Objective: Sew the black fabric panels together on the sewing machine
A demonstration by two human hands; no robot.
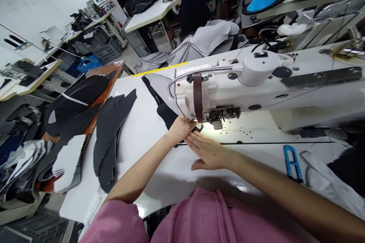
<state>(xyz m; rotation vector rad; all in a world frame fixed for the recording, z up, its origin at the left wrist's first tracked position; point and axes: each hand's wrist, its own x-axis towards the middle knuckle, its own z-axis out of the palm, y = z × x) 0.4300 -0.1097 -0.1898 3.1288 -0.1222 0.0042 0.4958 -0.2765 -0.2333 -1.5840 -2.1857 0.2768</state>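
Observation:
My left hand [181,129] is by the needle area of a white sewing machine [205,95], its fingers bent and closed on a black fabric piece [167,113]. That piece runs from under the hand back along the machine's left side. My right hand [209,151] lies flat, palm down, with fingers stretched out and the thumb apart; its fingertips touch the fabric's near edge beside the left hand. The needle and presser foot are largely hidden behind the machine head and my fingers.
A stack of dark cut pieces [108,136] lies on the left of the table. Blue thread snips [292,163] and white cloth [333,182] are at the right. Grey fabric [211,36] is heaped behind the machine. A person [191,0] stands at a far table.

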